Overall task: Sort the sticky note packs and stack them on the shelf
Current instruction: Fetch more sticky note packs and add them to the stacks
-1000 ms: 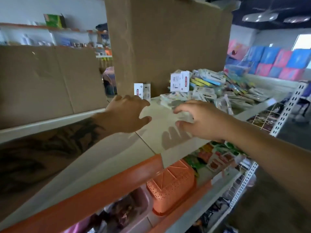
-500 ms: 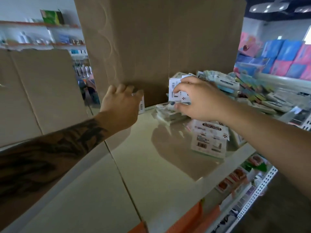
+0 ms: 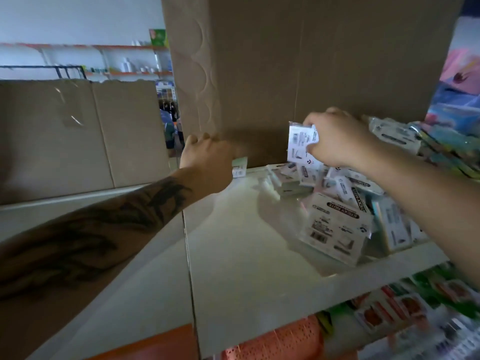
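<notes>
A loose heap of sticky note packs [image 3: 335, 222] in clear wrap lies on the right half of the pale shelf [image 3: 233, 268]. My right hand [image 3: 337, 141] pinches one white pack [image 3: 300, 141] and holds it upright above the heap, close to the cardboard box behind. My left hand [image 3: 207, 162] reaches to the foot of that box, fingers curled over a small upright pack [image 3: 240, 167] that stands against it. Most of that pack is hidden behind the hand.
A tall cardboard box [image 3: 298, 74] stands at the back of the shelf, a lower one [image 3: 78, 136] to its left. Colourful packs [image 3: 452, 146] pile at the far right. An orange basket [image 3: 280, 341] and packaged goods [image 3: 405, 310] sit on the shelf below.
My right hand has lifted a white pack off the heap and raised it. My left hand stays at the small pack by the box. The view has moved closer to the shelf.
</notes>
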{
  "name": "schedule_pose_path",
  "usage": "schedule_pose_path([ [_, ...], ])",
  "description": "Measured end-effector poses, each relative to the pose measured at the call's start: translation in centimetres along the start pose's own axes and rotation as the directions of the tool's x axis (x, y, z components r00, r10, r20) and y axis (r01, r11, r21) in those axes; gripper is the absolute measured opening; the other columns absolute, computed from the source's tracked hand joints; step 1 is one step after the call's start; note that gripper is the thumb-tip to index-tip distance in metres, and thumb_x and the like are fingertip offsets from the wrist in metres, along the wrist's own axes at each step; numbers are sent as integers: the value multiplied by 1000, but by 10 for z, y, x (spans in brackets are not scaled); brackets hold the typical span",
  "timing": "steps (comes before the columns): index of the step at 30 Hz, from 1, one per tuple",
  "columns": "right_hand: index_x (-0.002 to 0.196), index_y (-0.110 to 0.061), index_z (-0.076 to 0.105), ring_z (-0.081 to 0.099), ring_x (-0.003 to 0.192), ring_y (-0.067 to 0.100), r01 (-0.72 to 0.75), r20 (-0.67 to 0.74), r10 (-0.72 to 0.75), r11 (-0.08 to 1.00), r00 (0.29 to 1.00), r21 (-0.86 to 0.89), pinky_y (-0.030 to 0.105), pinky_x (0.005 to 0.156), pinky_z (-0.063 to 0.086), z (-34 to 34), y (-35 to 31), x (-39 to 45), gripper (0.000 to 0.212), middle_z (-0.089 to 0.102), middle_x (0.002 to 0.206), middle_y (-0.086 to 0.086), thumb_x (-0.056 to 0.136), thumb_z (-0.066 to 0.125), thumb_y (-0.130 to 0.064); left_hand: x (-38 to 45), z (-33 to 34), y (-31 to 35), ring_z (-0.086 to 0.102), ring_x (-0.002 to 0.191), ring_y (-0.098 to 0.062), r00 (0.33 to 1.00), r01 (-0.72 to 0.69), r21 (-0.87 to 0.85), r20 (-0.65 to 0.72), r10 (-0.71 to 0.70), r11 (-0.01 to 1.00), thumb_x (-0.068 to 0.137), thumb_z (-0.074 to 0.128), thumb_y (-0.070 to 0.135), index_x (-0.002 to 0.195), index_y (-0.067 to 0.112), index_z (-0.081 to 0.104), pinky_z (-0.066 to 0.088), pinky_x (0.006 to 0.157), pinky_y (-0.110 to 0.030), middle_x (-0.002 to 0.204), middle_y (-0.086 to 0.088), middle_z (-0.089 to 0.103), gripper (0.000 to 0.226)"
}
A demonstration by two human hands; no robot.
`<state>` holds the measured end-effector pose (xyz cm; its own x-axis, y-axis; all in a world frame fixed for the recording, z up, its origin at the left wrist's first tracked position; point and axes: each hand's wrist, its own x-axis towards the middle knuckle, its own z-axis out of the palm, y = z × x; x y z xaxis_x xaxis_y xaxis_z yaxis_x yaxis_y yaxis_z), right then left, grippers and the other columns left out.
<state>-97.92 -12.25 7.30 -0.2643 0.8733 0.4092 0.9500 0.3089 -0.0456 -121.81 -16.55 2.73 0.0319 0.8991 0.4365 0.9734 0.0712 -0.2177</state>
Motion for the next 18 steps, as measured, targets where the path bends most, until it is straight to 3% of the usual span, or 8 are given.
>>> schedule_pose_path([
  [7,106,-31,68,56,115,30,181,-93,-174,981,980,74,43,86,23,-3,-25,-16,17,53,103,-3,92,67,-22,-54,-29,-16,57,109,-25,991,78,-51,-107,-83,996,100,57,39,116,31,68,36,100,-44,113,0,64,21],
  [13,100,-32,67,58,112,31,366,-111,-350,910,930,194,51,104,36,-6,-84,-36,11,52,98,-4,91,69,-27,-113,-56,-51,58,106,-25,979,175,-31,-102,-177,984,99,59,44,120,33,67,37,97,-43,115,0,64,26],
  [18,97,-31,65,59,107,33,477,-93,-471,833,877,282,56,104,41,-9,-153,-56,9,60,101,1,91,68,-27,-166,-70,-101,59,107,-26,968,244,35,-72,-241,969,98,57,45,119,35,66,37,94,-43,116,1,65,25],
])
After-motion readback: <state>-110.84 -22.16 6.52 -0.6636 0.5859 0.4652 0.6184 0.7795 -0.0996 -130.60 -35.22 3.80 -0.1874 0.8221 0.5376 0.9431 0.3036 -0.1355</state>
